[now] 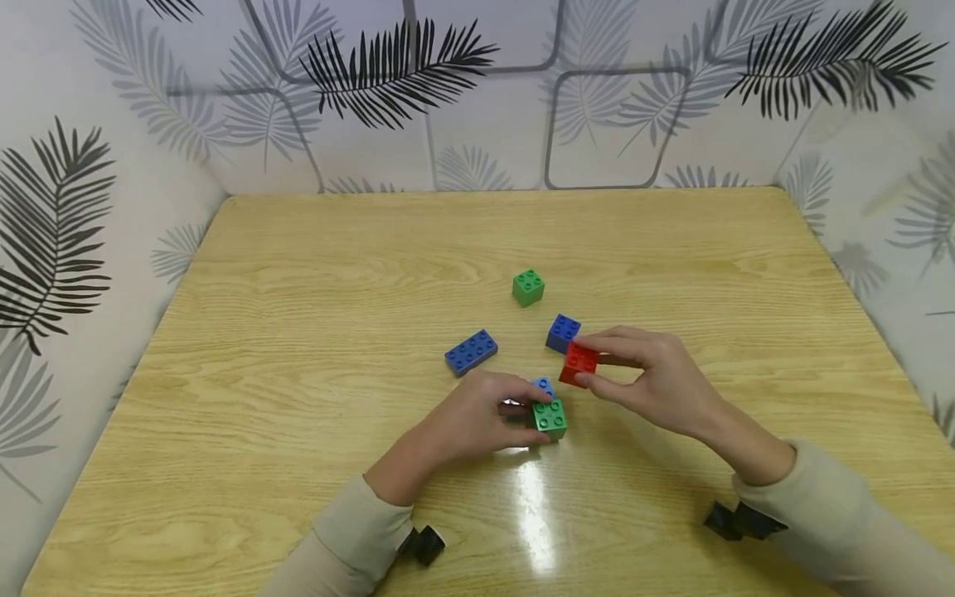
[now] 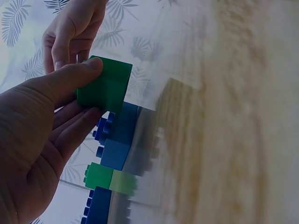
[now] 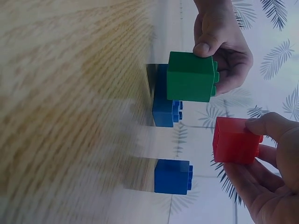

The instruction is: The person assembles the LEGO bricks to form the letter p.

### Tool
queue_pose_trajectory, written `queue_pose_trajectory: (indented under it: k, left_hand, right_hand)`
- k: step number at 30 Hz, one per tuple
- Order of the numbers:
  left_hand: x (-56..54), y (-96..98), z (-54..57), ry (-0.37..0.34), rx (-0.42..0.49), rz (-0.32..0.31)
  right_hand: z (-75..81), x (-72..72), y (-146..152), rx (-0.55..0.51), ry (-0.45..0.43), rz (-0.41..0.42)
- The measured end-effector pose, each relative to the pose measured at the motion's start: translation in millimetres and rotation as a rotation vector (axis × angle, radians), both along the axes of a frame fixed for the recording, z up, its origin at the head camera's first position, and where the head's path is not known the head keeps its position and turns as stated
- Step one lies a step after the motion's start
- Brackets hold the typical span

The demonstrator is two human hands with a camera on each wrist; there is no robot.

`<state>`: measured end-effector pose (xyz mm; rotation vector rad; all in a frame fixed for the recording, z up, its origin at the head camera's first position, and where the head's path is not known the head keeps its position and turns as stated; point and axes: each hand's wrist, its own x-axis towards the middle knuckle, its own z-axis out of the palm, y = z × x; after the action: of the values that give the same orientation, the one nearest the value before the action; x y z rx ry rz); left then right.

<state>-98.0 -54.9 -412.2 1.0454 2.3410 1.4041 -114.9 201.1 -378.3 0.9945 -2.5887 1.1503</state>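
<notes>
My left hand [image 1: 481, 419] pinches a green toy brick [image 1: 550, 419] between thumb and fingers, held close over the table. A light blue brick [image 1: 544, 387] lies just beyond it, partly hidden by the fingers. My right hand [image 1: 660, 377] pinches a red brick [image 1: 579, 364] with its studs up. In the right wrist view, the red brick [image 3: 236, 140] and the green brick [image 3: 190, 77] are held apart, both off the tabletop. Just past the red brick, a dark blue square brick [image 1: 563, 332] stands on the table.
A long blue brick [image 1: 472, 352] lies left of the other bricks. Farther back stands a second green brick [image 1: 528, 287]. The wooden table [image 1: 336, 274] ends at a wall [image 1: 477, 141] with a leaf pattern. Black devices sit at both wrists.
</notes>
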Motion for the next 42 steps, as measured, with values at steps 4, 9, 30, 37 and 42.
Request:
queue_pose_trajectory:
  k: [4,9,30,37,42]
  left_hand:
    - [-0.8,-0.8,-3.6,0.047,-0.008,-0.009]
    - [-0.4,-1.6,-5.0,0.041,-0.043,-0.007]
    - [-6.0,-3.9,-9.1,0.052,-0.060,0.058]
    - [-5.8,-3.6,-8.1,0.013,-0.084,0.047]
    - [-5.8,-3.2,-10.8,-0.004,-0.082,0.042]
  right_hand:
    - [1.0,0.9,-1.9,-0.023,-0.032,0.024]
    - [0.7,2.7,-2.6,-0.016,-0.039,0.025]
    - [-3.5,10.0,-10.8,0.000,-0.059,0.080]
    - [-1.6,10.4,-14.2,0.007,-0.088,0.126]
    - [-2.8,11.1,-14.4,0.031,-0.109,0.150]
